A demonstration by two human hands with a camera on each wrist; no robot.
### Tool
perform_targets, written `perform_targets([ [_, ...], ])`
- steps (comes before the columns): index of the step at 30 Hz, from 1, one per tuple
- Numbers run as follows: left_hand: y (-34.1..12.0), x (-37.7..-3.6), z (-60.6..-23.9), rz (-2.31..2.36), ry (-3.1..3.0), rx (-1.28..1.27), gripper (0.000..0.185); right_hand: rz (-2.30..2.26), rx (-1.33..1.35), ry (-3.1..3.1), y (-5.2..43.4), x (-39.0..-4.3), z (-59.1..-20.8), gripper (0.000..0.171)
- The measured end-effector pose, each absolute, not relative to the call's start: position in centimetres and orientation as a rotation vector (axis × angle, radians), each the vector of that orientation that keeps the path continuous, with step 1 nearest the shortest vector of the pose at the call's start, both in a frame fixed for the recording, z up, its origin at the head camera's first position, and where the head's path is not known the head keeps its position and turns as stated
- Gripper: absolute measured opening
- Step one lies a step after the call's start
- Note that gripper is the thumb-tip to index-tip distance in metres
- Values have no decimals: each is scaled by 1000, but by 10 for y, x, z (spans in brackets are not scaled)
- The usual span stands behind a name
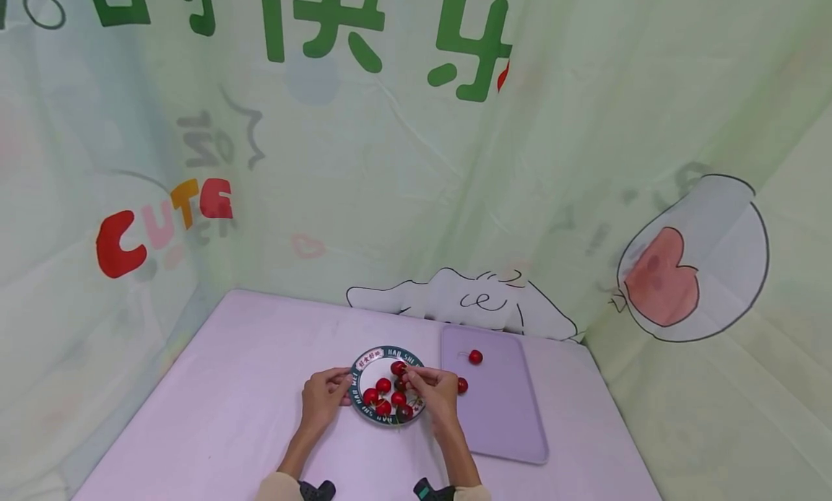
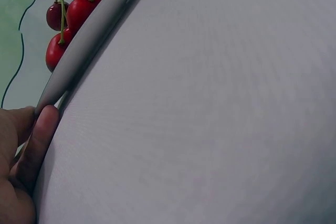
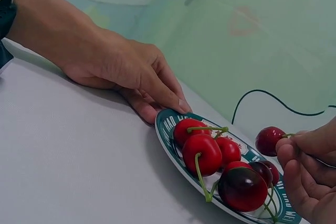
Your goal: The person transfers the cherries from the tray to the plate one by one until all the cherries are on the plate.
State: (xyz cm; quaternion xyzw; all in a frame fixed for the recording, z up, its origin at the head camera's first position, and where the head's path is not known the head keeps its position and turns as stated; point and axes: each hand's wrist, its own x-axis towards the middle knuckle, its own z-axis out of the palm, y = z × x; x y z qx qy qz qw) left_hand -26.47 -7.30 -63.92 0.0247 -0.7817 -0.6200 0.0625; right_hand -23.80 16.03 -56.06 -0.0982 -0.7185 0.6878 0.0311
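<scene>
A round plate (image 1: 356, 402) with a dark green lettered rim holds several red cherries (image 3: 202, 154) with green stems. My left hand (image 1: 323, 396) pinches the plate's left edge between thumb and fingers. In the left wrist view its thumb lies above the rim and a finger (image 2: 41, 135) below. My right hand (image 1: 437, 393) is over the plate's right side. Its thumb and fingertips pinch one cherry (image 3: 269, 141) by the stem, above the others, as the right wrist view shows.
A light purple tray (image 1: 503, 421) lies right of the plate. On it are a cherry (image 1: 476, 356) near the back and another cherry (image 1: 462, 385) by its left side, close to my right hand. A printed curtain (image 1: 403, 219) stands behind the pale tabletop (image 1: 260, 356).
</scene>
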Motion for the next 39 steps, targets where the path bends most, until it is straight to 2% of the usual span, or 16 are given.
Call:
perform_targets([
  [13, -74, -264, -639, -1874, -2354, 57, 26, 2008, -273, -2291, 154, -245, -567, 25],
  [23, -73, -261, -634, -1888, -2359, 72, 27, 1908, -280, -2331, 148, -248, -573, 16],
  [39, -73, -267, -644, -1847, -2371, 66, 26, 1389, 31, -2545, 142, -256, -576, 10],
])
